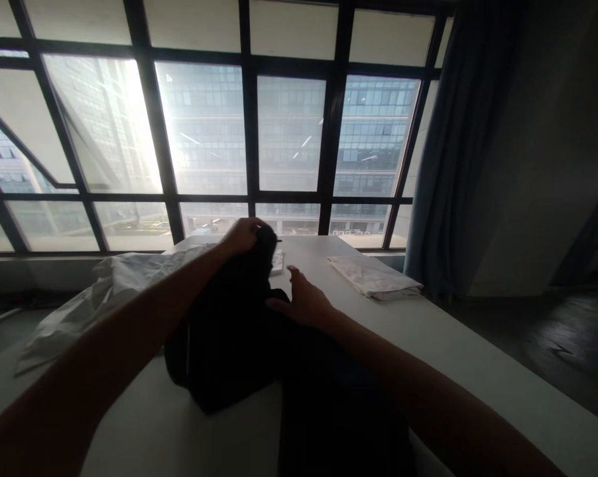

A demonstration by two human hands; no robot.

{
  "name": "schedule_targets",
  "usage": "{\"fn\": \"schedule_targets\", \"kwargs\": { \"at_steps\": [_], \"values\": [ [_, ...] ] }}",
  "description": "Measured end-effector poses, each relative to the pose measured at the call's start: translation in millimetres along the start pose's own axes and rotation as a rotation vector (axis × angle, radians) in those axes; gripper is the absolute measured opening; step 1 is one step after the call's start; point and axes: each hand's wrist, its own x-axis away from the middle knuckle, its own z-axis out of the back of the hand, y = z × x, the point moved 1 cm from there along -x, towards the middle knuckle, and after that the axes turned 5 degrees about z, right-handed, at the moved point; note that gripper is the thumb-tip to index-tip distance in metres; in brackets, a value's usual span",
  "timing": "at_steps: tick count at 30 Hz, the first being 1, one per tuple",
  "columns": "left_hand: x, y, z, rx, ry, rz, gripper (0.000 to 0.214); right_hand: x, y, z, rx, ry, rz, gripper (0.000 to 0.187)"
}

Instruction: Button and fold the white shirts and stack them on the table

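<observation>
A: Nearest first, quick. What's showing at the bottom edge?
B: Dark fabric (346, 417), running down out of view. Too dark to tell whether it's joining the black bundle (229, 344) just beyond it.
A: And that bundle, where's it sitting?
B: It's resting on the white table (458, 344), middle of the view, rising to a narrow top. Bag or cloth, can't tell. A thin pale line is running down its left side.
A: Right hand (309, 301)?
B: It's hovering at the bundle's right side, fingers loose, thumb spreading toward the black. Contact, can't tell.
A: Left hand (243, 235)?
B: It's grasping the bundle's top, fingers curling over; the tips are hiding.
A: Around them?
B: A crumpled white sheet (105, 298) is lying left, partly behind the left forearm. A folded white piece (373, 275) is lying flat near the table's right edge. A small white item (278, 262) is peeking out behind the bundle.
A: Far end?
B: A blue curtain (443, 146) is hanging right, beside a dark-framed window (249, 132); one pane at left is tilting open. Outside, a glass-fronted building (373, 132) is standing, sunlight flaring at left.
</observation>
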Motion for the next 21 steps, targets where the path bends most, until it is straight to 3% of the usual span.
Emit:
{"fn": "schedule_targets", "kwargs": {
  "at_steps": [2,5,7,10,13,15,17,19,21],
  "values": [
    [6,30,-30.5,0.07,-0.004,-0.118,0.036,-22,5,0,-0.028,0.214,0.038,0.074],
    [48,49,-64.1,-0.05,0.097,-0.223,0.049,-47,47,23,-0.031,0.358,-0.036,0.032],
    [91,40,-82.4,-0.178,0.05,-0.285,0.059,-50,91,49,0.074,0.444,-0.223,0.022],
    [153,7,-107.4,-0.321,-0.22,-0.266,0.07,-34,158,79,0.193,0.491,-0.459,0.026],
    [179,-25,-116.0,-0.344,-0.481,-0.182,0.04,-7,206,93,0.331,0.494,-0.641,0.035],
    [171,-39,-101.7,-0.273,-0.556,-0.2,0.022,6,225,97,0.363,0.45,-0.626,0.034],
    [148,-50,-69.3,-0.148,-0.559,-0.255,0.015,14,236,102,0.397,0.401,-0.58,0.031],
    [119,-65,-25.8,-0.079,-0.451,-0.223,0.012,18,240,107,0.425,0.367,-0.545,0.03],
    [94,-86,15.7,-0.115,-0.24,-0.131,0.019,18,236,109,0.435,0.343,-0.523,0.033]
  ]
}}
